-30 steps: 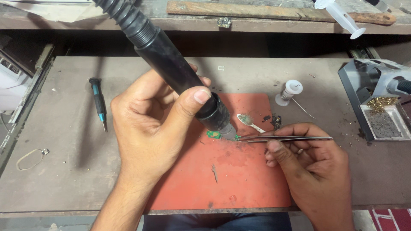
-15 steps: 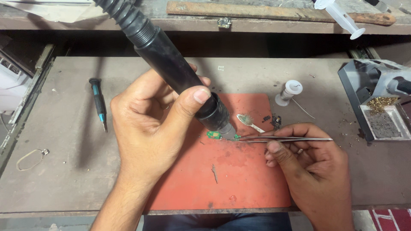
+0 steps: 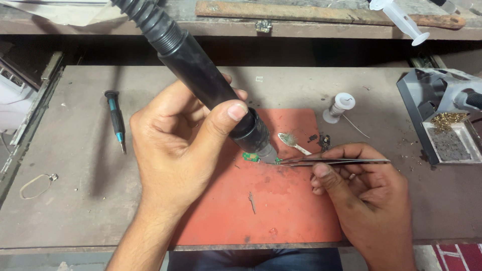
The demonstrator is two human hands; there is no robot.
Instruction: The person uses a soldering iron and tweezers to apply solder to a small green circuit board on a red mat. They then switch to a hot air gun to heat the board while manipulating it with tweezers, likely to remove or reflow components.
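My left hand (image 3: 175, 150) is wrapped around the black hot-air handpiece (image 3: 211, 85), thumb pressed along its barrel, nozzle tilted down at a small green circuit board (image 3: 249, 157) lying on the red work mat (image 3: 281, 211). My right hand (image 3: 364, 193) pinches a pair of metal tweezers (image 3: 331, 161), fingers closed on them, tips meeting the board just beside the nozzle. A solder-wire spool (image 3: 340, 106) stands near the mat's far corner (a blue-tipped screwdriver (image 3: 116, 119) lies well apart, off to the left on the bench (image 3: 75, 211)).
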